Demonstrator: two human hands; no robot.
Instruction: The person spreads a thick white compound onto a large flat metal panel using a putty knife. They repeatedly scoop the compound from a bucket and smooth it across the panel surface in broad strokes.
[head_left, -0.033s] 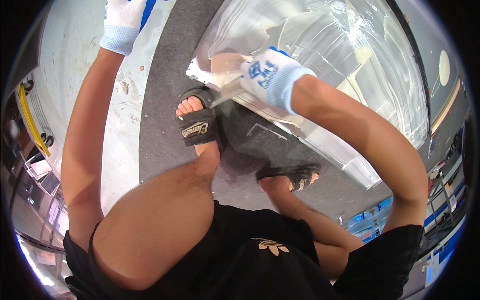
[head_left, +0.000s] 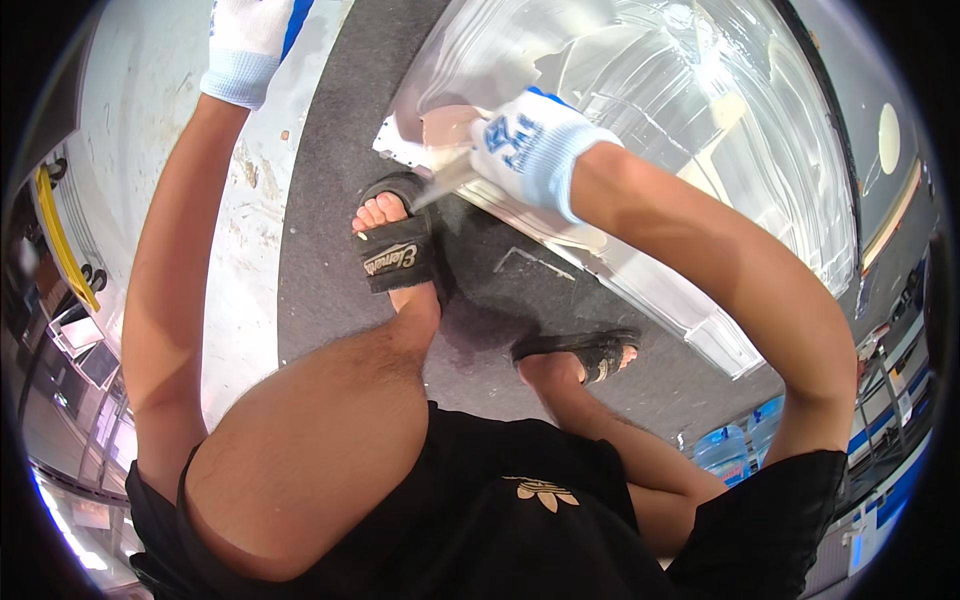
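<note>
Gloved right hand [head_left: 525, 145]: fingers closed round a blurred flat blade [head_left: 448, 181], which I see at the near left edge of a white-smeared panel [head_left: 640, 110], beside the left sandal [head_left: 392, 257]. Left hand [head_left: 248, 30] cut off, far left; finger state I can't tell.

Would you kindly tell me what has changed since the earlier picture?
The right hand in its white-and-blue knit glove has shifted slightly left and a little upward in the picture, the blurred, flat greyish tool moving with it. Nothing was visibly grasped or released. The left hand in its matching glove and the large, glossy, white-smeared panel stayed put.
</note>
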